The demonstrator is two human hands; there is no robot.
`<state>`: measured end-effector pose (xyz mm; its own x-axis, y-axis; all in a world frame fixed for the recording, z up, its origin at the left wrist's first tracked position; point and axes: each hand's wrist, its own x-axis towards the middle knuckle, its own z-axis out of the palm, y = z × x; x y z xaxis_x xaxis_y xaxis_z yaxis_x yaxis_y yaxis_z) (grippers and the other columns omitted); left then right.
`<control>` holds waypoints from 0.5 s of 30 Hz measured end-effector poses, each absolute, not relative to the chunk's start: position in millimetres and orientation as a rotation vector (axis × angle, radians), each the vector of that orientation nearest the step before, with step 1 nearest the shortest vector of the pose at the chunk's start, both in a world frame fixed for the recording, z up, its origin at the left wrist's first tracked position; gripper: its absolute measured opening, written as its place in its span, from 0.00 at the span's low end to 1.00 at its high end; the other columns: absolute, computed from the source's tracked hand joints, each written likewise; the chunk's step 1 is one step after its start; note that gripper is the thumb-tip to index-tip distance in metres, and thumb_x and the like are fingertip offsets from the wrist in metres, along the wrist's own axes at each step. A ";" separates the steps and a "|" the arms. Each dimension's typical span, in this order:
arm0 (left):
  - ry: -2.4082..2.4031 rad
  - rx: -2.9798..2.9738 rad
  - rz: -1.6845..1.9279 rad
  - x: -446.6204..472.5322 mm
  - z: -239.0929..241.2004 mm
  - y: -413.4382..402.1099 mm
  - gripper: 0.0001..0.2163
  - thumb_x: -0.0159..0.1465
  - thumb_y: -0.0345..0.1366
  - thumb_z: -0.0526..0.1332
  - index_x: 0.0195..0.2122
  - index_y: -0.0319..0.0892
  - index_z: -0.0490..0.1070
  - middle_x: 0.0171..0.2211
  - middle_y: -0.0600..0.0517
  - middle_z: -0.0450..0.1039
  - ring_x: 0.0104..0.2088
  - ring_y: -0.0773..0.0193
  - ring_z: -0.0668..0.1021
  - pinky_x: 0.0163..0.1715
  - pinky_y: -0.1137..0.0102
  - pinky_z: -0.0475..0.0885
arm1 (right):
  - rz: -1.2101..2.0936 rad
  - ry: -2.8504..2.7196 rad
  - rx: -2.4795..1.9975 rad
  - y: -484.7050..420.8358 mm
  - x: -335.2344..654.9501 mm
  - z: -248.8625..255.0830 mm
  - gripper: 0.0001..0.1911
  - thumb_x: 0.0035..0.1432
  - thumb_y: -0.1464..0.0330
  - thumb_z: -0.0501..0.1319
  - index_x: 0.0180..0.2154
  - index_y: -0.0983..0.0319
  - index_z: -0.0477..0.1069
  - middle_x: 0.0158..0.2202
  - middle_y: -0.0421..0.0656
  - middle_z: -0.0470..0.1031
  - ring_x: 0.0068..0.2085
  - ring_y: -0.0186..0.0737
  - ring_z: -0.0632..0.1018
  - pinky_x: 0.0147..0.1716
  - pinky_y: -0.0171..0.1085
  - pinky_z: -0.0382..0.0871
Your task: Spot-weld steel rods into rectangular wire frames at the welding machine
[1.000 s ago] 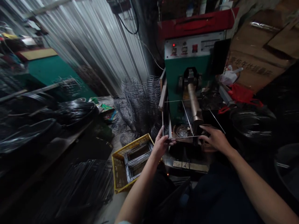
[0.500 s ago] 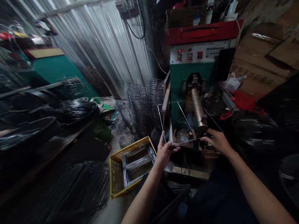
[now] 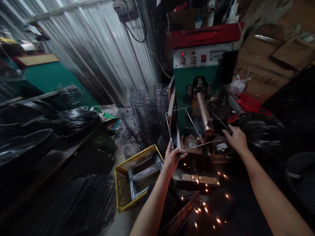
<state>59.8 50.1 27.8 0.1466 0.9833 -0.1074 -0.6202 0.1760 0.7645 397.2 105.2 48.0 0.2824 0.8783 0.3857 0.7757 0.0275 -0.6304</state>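
Observation:
A rectangular wire frame with a crossbar is held level in front of a green welding machine. My left hand is closed on the frame's near left corner. At the near right corner my right hand grips the wire, its fingertips partly hidden. Where the crossbar meets the near wire, the joint lies just below the machine's copper-coloured arm, with a small glow there. Bright sparks scatter below the frame. A small dish of metal pieces sits behind the near wire.
A yellow crate with several wire frames stands left of my left arm. Stacked wire baskets stand behind it. Cardboard boxes and a red bag are at the right. Dark wire bundles lie at the lower left.
My right hand has moved right, from beside the machine's arm tip to the frame's right corner. Sparks have appeared below. My left hand keeps its hold, and the view has shifted slightly.

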 end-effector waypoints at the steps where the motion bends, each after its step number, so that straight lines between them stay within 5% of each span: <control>1: 0.700 0.651 1.272 59.0 29.6 47.3 0.45 0.59 0.32 0.66 0.69 0.47 0.35 0.27 0.51 0.80 0.29 0.57 0.83 0.27 0.71 0.76 | 0.305 -1.423 -1.788 104.0 400.4 48.7 0.30 0.56 0.53 0.57 0.50 0.69 0.74 0.46 0.58 0.76 0.47 0.56 0.76 0.44 0.50 0.70; 4: 0.724 0.670 1.245 49.3 32.2 25.1 0.45 0.59 0.33 0.64 0.69 0.46 0.34 0.26 0.50 0.80 0.29 0.57 0.83 0.26 0.71 0.75 | 0.564 -1.380 -1.767 78.2 399.1 51.9 0.31 0.56 0.53 0.52 0.47 0.73 0.74 0.33 0.54 0.79 0.29 0.48 0.78 0.26 0.42 0.71; 7: 0.780 0.674 1.194 27.8 24.8 -22.3 0.44 0.60 0.35 0.63 0.69 0.46 0.33 0.27 0.49 0.79 0.29 0.57 0.82 0.27 0.70 0.74 | 0.834 -1.390 -1.691 12.7 389.8 46.7 0.32 0.55 0.51 0.54 0.49 0.71 0.72 0.25 0.47 0.77 0.17 0.38 0.70 0.15 0.36 0.62; 11: 0.830 0.656 1.049 -7.7 2.3 -105.0 0.43 0.61 0.38 0.64 0.69 0.48 0.36 0.28 0.47 0.79 0.28 0.59 0.81 0.26 0.71 0.71 | 1.258 -1.267 -1.662 -111.0 379.8 16.4 0.31 0.55 0.47 0.57 0.52 0.62 0.67 0.23 0.41 0.73 0.19 0.38 0.72 0.15 0.35 0.64; 15: 0.796 0.570 0.970 -32.4 -6.9 -145.3 0.44 0.58 0.40 0.68 0.69 0.51 0.40 0.43 0.40 0.78 0.36 0.58 0.81 0.34 0.68 0.72 | 1.457 -1.071 -1.717 -220.9 367.2 -16.7 0.28 0.50 0.42 0.57 0.44 0.55 0.71 0.20 0.40 0.71 0.19 0.42 0.74 0.17 0.38 0.68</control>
